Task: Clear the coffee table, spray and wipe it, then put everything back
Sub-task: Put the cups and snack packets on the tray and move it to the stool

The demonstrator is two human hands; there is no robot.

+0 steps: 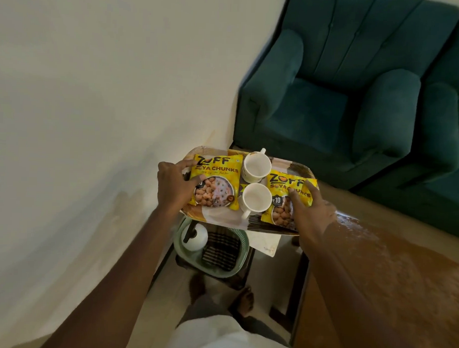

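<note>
I hold a patterned tray (223,217) in the air by its two short sides. My left hand (174,183) grips its left edge, thumb lying on a yellow soya chunks packet (219,173). My right hand (310,213) grips the right edge, fingers pressing a second yellow packet (282,188). Two white cups (257,165) (256,200) stand in the middle of the tray, both empty. The brown coffee table (391,278) lies to the right, its top glistening with wet streaks. The tray hangs beyond the table's left end.
Below the tray a small stand holds a green basket (219,271) with a white spray bottle (195,237) and a dark cloth. A white wall fills the left. Green armchairs (330,99) stand behind. My bare feet (242,302) are on the pale floor.
</note>
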